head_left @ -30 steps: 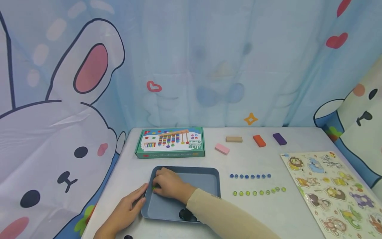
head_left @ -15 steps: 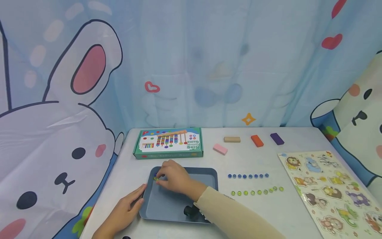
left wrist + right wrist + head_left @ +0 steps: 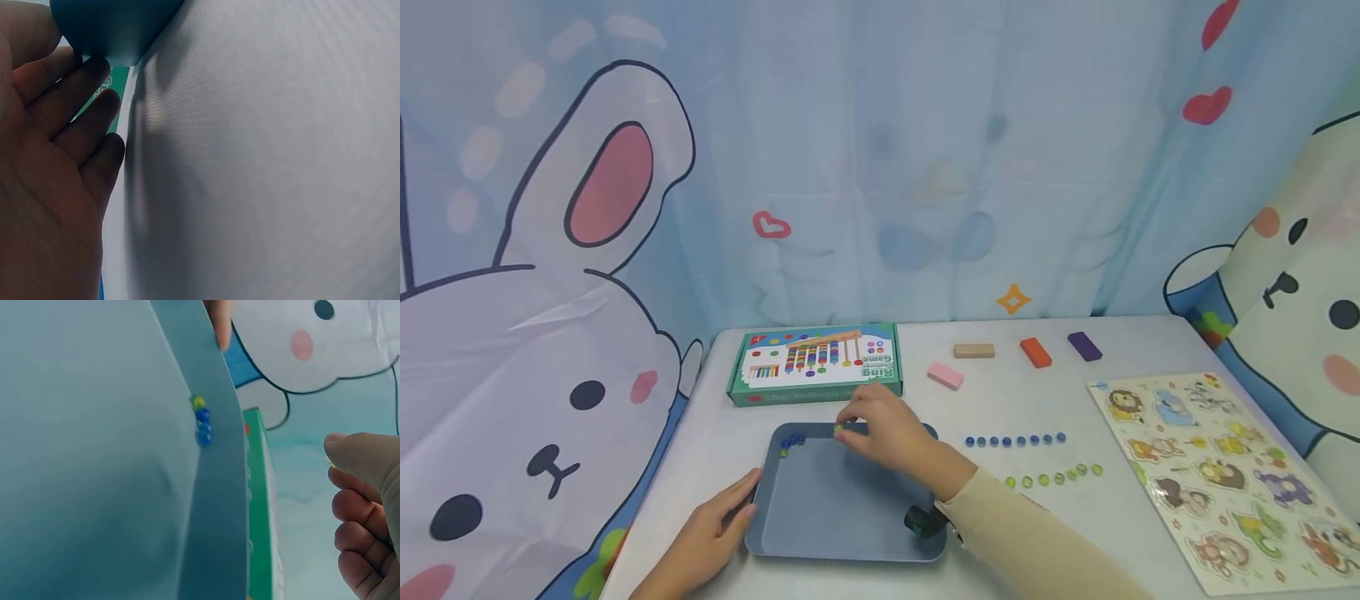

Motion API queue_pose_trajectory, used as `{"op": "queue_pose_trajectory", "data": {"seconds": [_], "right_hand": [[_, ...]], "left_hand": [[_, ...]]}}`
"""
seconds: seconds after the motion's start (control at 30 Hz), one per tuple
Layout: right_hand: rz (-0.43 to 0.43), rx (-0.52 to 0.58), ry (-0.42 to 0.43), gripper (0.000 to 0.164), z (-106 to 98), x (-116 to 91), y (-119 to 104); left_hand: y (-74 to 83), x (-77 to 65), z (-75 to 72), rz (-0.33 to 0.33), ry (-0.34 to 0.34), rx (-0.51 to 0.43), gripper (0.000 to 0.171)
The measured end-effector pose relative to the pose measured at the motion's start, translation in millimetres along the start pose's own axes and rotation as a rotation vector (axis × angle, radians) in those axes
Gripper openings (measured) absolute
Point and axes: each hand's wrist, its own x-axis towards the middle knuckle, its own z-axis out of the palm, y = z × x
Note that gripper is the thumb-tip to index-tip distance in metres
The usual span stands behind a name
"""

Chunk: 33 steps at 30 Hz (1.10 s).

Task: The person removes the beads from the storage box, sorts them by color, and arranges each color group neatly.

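My right hand [image 3: 886,432] pinches a yellow-green marble [image 3: 838,428] between thumb and fingertips, over the far side of the blue-grey tray [image 3: 842,557]. In the right wrist view only a sliver of that marble [image 3: 331,464] shows beneath the thumb. Several blue marbles [image 3: 793,440] and one yellow-green marble [image 3: 784,454] lie in the tray's far left corner. The left hand [image 3: 709,533] rests on the table with its fingertips at the tray's left side. In the left wrist view, its fingers [image 3: 94,119] are loosely extended beside the tray wall [image 3: 119,31].
Right of the tray lie a row of blue marbles [image 3: 1018,440] and a row of yellow-green marbles [image 3: 1060,477]. A green game box [image 3: 816,362] stands behind it. Pink [image 3: 945,375], tan [image 3: 974,351], orange [image 3: 1036,352] and purple [image 3: 1085,346] blocks and an animal puzzle board [image 3: 1217,475] lie farther right.
My right hand has moved right and up from the tray's far left corner, carrying a yellow-green marble, uncovering the marbles there. The left hand stays beside the tray.
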Motion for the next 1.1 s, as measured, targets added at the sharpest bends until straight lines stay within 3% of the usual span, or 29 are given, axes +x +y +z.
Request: {"op": "queue_pose_trajectory", "data": {"seconds": [0.4,0.63,0.87,1.1], "right_hand": [[0.088,-0.044,0.122,0.016,-36,-29,32],[0.187,-0.069,0.141,0.018,-53,-50,54],[0.197,-0.097,0.216,0.016,-71,-76,80],[0.291,-0.115,0.215,0.015,-86,-103,100]], "left_hand": [[-0.3,-0.5,0.5,0.001,0.014,0.0,0.051],[-1.4,-0.1,0.5,0.01,0.028,0.008,0.05],[-2.3,-0.7,0.8,0.005,0.022,0.0,0.05],[-2.0,-1.2,1.3,-0.002,0.006,0.004,0.052]]}}
